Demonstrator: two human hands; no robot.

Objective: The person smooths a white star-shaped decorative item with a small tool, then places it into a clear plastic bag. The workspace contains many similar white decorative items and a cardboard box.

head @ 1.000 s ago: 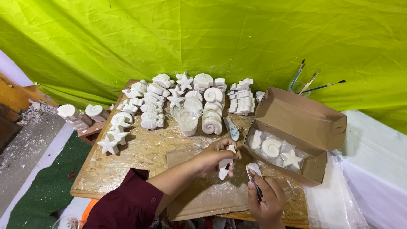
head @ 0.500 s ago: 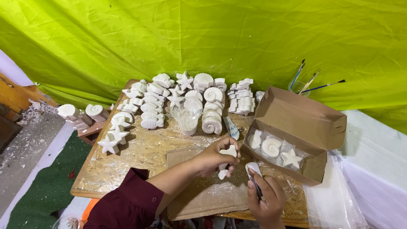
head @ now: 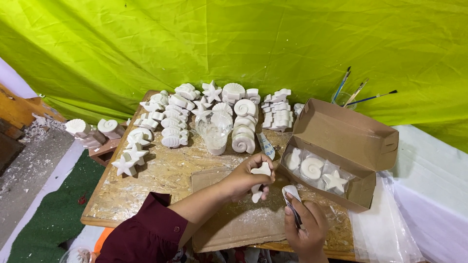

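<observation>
Left hand (head: 246, 179): fingers grasping white plaster figurine (head: 260, 178) above cardboard sheet (head: 229, 219). Right hand (head: 304, 226): clenched on small scraping tool (head: 291, 197). Figurine likely stiff, brittle, dusty; grip thick body, avoid thin projections.

A: Desk (head: 146, 190), chipboard under clear film. Back rows: white plaster casts (head: 229, 114), shells, stars, spirals.

B: Right side: open cardboard box (head: 348, 141), three casts inside. Paintbrushes (head: 358, 92) in a jar behind it.

A: Clear plastic cup (head: 214, 131) mid-desk. Green cloth backdrop (head: 243, 39). Two shell casts (head: 95, 129) off the desk's left edge.
</observation>
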